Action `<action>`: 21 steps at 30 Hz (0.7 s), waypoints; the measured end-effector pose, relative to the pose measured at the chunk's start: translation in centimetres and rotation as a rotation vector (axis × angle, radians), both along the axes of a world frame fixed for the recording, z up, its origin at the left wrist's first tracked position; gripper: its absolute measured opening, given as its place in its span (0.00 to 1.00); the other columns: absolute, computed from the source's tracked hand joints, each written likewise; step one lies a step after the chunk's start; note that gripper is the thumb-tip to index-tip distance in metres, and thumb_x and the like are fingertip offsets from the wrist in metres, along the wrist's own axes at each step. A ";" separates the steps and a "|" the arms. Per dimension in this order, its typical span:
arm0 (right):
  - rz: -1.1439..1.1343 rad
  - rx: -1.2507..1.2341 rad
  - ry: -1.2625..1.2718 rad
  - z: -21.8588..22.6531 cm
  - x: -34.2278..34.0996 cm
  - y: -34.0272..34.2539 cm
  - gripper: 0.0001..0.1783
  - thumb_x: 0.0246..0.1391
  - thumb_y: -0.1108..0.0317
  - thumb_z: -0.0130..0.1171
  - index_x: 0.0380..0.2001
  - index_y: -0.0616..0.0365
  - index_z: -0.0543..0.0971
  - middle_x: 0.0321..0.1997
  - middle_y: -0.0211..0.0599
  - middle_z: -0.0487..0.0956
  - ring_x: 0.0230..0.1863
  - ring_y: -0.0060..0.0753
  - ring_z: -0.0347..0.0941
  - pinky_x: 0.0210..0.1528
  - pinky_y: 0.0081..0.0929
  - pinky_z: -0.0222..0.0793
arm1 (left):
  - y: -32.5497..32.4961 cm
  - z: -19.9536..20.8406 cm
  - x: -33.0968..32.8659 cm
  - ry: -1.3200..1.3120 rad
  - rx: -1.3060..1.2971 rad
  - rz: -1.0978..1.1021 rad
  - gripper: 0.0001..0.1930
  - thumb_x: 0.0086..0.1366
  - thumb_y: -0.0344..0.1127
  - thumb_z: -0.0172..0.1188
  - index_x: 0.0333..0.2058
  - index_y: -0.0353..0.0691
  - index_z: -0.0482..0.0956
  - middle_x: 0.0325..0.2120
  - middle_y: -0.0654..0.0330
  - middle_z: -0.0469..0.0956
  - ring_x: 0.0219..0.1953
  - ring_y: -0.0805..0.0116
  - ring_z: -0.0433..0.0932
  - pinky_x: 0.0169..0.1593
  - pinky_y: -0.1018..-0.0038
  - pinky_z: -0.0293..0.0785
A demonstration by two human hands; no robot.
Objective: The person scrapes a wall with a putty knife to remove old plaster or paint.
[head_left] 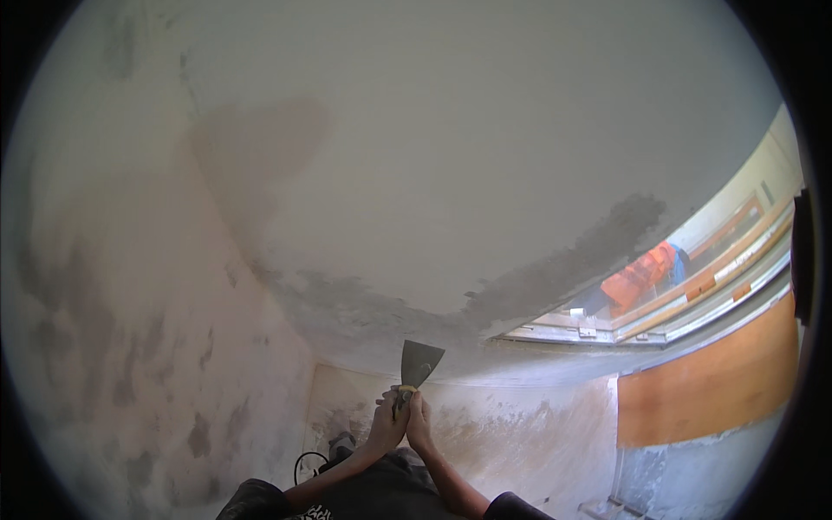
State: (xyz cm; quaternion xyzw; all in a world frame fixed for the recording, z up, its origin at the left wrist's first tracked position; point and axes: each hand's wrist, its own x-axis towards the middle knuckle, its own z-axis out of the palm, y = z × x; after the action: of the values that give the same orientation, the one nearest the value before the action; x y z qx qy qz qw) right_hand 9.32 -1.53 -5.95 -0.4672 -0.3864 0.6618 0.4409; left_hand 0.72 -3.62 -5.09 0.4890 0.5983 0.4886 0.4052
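With the scraper held tightly by the fingers of the left hand and right hand, the grey patch beyond them could be gouged if the blade is tilted.

The person wears a dark, nearly black top with a white squiggly marking low on its left side, the dark left sleeve and right sleeve ending near the elbows, leaving forearms, left hand and right hand bare.

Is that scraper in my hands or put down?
Held: the scraper juts from between your left grip and right grip, both touching it.
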 end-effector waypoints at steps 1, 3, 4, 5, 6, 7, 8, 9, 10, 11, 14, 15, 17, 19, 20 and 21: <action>0.002 0.060 -0.010 -0.2 -0.1 0.4 0.30 0.70 0.51 0.29 0.49 0.69 0.71 0.43 0.48 0.79 0.43 0.43 0.79 0.49 0.35 0.76 | 0.8 0.3 -0.1 -0.089 0.014 0.014 0.14 0.69 0.39 0.52 0.44 0.34 0.71 0.29 0.46 0.79 0.33 0.50 0.81 0.32 0.65 0.74; -0.033 0.116 -0.038 -0.3 -0.4 1.3 0.28 0.71 0.53 0.31 0.48 0.69 0.72 0.41 0.45 0.79 0.43 0.40 0.79 0.49 0.32 0.74 | 1.8 0.7 -0.4 -0.033 0.131 0.031 0.14 0.69 0.40 0.52 0.42 0.34 0.72 0.28 0.47 0.79 0.32 0.52 0.81 0.32 0.65 0.74; -0.051 0.145 -0.053 -0.2 -0.5 1.7 0.27 0.71 0.54 0.31 0.47 0.69 0.72 0.41 0.43 0.79 0.43 0.38 0.78 0.49 0.30 0.73 | 2.4 1.0 -0.6 -0.008 0.191 0.038 0.13 0.69 0.40 0.52 0.42 0.34 0.72 0.28 0.47 0.79 0.32 0.53 0.81 0.32 0.65 0.74; -0.089 0.189 -0.146 0.5 -0.9 2.2 0.24 0.70 0.58 0.35 0.46 0.68 0.73 0.40 0.42 0.79 0.42 0.36 0.77 0.49 0.29 0.72 | 3.2 1.2 -0.7 -0.046 0.219 0.052 0.13 0.69 0.41 0.52 0.41 0.34 0.72 0.26 0.49 0.78 0.29 0.57 0.80 0.31 0.67 0.73; -0.126 0.224 -0.242 1.9 -1.4 2.7 0.20 0.69 0.61 0.38 0.46 0.67 0.74 0.39 0.41 0.79 0.42 0.34 0.76 0.48 0.28 0.71 | 3.8 1.2 -0.8 -0.087 0.239 0.065 0.14 0.70 0.41 0.52 0.40 0.34 0.72 0.25 0.52 0.78 0.27 0.62 0.79 0.29 0.69 0.72; -0.164 0.251 -0.340 3.1 -1.8 2.7 0.17 0.68 0.64 0.41 0.45 0.66 0.74 0.38 0.40 0.79 0.41 0.32 0.75 0.47 0.28 0.70 | 4.1 1.1 -1.0 -0.128 0.253 0.078 0.14 0.70 0.41 0.52 0.39 0.34 0.72 0.23 0.54 0.77 0.24 0.66 0.78 0.28 0.71 0.71; -0.307 0.337 -0.391 4.4 -2.4 2.4 0.15 0.66 0.67 0.43 0.44 0.66 0.75 0.37 0.39 0.79 0.40 0.32 0.75 0.47 0.27 0.70 | 4.1 0.6 -1.3 -0.235 0.181 0.066 0.14 0.70 0.42 0.51 0.37 0.34 0.72 0.21 0.57 0.75 0.23 0.70 0.74 0.26 0.73 0.69; -0.451 0.434 -0.438 5.9 -3.2 2.5 0.13 0.64 0.69 0.44 0.43 0.65 0.75 0.36 0.39 0.78 0.40 0.32 0.75 0.47 0.27 0.70 | 4.5 0.2 -1.7 -0.337 0.120 0.057 0.14 0.71 0.42 0.51 0.35 0.34 0.71 0.20 0.61 0.73 0.21 0.75 0.71 0.25 0.76 0.67; -0.594 0.529 -0.485 7.3 -3.8 2.0 0.11 0.63 0.71 0.46 0.41 0.65 0.76 0.36 0.39 0.78 0.39 0.33 0.75 0.47 0.27 0.70 | 4.8 0.0 -2.0 -0.438 0.057 0.050 0.15 0.71 0.42 0.50 0.34 0.34 0.71 0.18 0.64 0.71 0.19 0.79 0.67 0.23 0.78 0.64; -0.537 0.510 -0.438 9.2 -3.5 1.1 0.10 0.61 0.73 0.48 0.41 0.64 0.76 0.38 0.41 0.78 0.40 0.32 0.75 0.48 0.27 0.69 | 5.1 0.2 -2.1 -0.562 0.103 0.038 0.15 0.72 0.42 0.49 0.31 0.36 0.69 0.16 0.70 0.64 0.17 0.85 0.59 0.20 0.83 0.57; -0.052 0.630 0.019 15.4 -1.8 -1.9 0.10 0.63 0.75 0.44 0.40 0.68 0.74 0.35 0.47 0.77 0.37 0.34 0.74 0.43 0.32 0.71 | 5.5 -0.8 -2.1 -0.494 0.045 0.024 0.14 0.73 0.42 0.49 0.31 0.37 0.67 0.14 0.70 0.63 0.15 0.84 0.58 0.18 0.82 0.55; 0.101 0.730 0.316 18.3 -2.1 -1.6 0.10 0.63 0.74 0.44 0.38 0.69 0.74 0.34 0.48 0.77 0.35 0.36 0.75 0.40 0.36 0.72 | 5.8 -0.7 -2.0 -0.521 0.066 -0.013 0.14 0.73 0.42 0.49 0.31 0.37 0.67 0.14 0.70 0.63 0.15 0.83 0.58 0.18 0.82 0.54; 0.268 0.830 0.726 21.9 -2.8 -1.9 0.10 0.63 0.73 0.44 0.35 0.68 0.74 0.31 0.48 0.77 0.32 0.40 0.75 0.35 0.42 0.74 | 5.8 -0.6 -2.3 -0.569 0.094 -0.081 0.14 0.73 0.42 0.48 0.31 0.38 0.66 0.14 0.70 0.63 0.13 0.83 0.59 0.16 0.82 0.54; 0.275 0.865 0.868 24.1 -3.3 -2.6 0.12 0.63 0.68 0.48 0.32 0.69 0.74 0.30 0.47 0.77 0.29 0.42 0.75 0.31 0.41 0.75 | 6.1 0.3 -1.9 -0.551 0.081 -0.087 0.13 0.73 0.41 0.48 0.31 0.38 0.66 0.14 0.70 0.63 0.13 0.83 0.59 0.15 0.82 0.53; 0.302 0.872 0.941 24.8 -3.5 -2.3 0.15 0.62 0.65 0.52 0.32 0.71 0.75 0.30 0.47 0.77 0.29 0.42 0.75 0.30 0.37 0.76 | 6.1 0.3 -2.3 -0.528 0.077 -0.064 0.13 0.73 0.41 0.48 0.31 0.39 0.66 0.14 0.70 0.63 0.12 0.83 0.59 0.15 0.82 0.53; 0.322 0.893 0.998 25.6 -3.6 -2.2 0.19 0.62 0.61 0.55 0.32 0.72 0.76 0.30 0.47 0.77 0.28 0.42 0.75 0.28 0.34 0.77 | 6.2 0.3 -2.3 -0.520 0.081 -0.082 0.13 0.73 0.41 0.48 0.32 0.39 0.66 0.14 0.70 0.63 0.12 0.84 0.59 0.15 0.82 0.54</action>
State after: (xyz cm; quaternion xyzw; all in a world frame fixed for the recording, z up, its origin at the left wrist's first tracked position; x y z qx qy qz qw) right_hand 5.73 -3.75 19.66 0.1832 -0.4373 0.6324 0.6126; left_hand -1.62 2.61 -4.83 0.3864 0.4339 0.6045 0.5449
